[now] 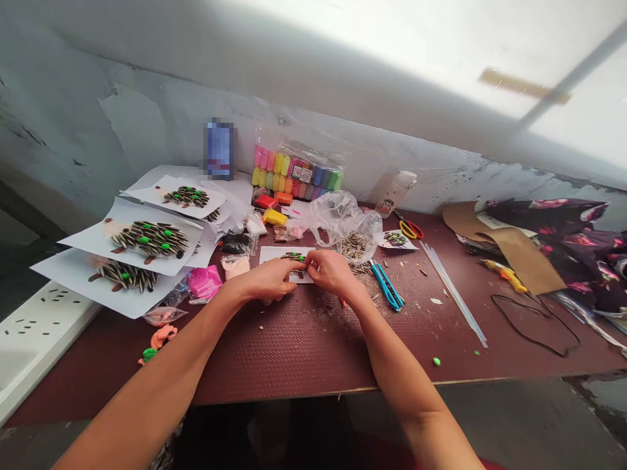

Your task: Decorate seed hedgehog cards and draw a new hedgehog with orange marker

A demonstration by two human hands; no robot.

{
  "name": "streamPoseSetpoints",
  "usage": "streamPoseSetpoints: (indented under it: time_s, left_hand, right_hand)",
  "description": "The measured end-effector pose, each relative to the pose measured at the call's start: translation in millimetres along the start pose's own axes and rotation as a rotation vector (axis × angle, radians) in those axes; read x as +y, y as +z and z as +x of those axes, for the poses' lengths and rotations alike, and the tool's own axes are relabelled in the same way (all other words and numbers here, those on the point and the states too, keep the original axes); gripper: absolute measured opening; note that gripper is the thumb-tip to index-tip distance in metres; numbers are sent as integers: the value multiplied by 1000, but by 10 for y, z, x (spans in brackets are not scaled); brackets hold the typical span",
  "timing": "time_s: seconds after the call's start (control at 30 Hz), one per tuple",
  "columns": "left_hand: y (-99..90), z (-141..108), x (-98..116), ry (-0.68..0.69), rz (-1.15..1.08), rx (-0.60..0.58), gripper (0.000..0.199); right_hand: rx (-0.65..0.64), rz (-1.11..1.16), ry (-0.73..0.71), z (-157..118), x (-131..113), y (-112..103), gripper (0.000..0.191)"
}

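1. Reaching in from the lower left of the frame, the left hand [272, 279] lays its extended index finger along the small seed figure [292, 256] while its other fingers curl under; whether its grip is closed on anything, I cannot tell.
2. Bent over the figure's right side, the right hand [332, 271] has its thumb and fingers drawn close together beside the left fingertip; whether its grip pinches a seed is hidden.
3. The seed figure sits at the centre of the frame on a smooth white card [268, 252]: narrow, striped, pointed seeds with a few rounded bright green spots.
4. The card's long axis runs left to right, and the visible seeds lie mostly along it. The fingers cover part of the figure, so which way it faces cannot be told.
5. At the left, larger seed figures lie on stacked white sheets [85, 236], their pale, smooth snouts pointing left.
6. Just right of the hands, loose striped seeds [356, 248] lie by a crinkled clear plastic bag [336, 215]; a blue cutter [386, 286] slants near them.
7. Slim translucent sticks [455, 295] lie diagonally farther right on the dark red, finely textured surface [294, 356].
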State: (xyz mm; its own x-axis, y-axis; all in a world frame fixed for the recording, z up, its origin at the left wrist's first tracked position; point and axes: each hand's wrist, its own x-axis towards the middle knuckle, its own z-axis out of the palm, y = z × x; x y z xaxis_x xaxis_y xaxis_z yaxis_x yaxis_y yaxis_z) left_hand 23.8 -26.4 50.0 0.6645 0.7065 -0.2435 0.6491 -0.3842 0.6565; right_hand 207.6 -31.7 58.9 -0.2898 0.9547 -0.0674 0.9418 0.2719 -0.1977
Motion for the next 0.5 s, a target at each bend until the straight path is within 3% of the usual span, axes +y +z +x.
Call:
streamPoseSetpoints:
  time_s: [0.5]
  left_hand:
    - [-25,-15,18,-8,-21,5,65]
  right_hand:
    - [94,46,9,19,34,7,23]
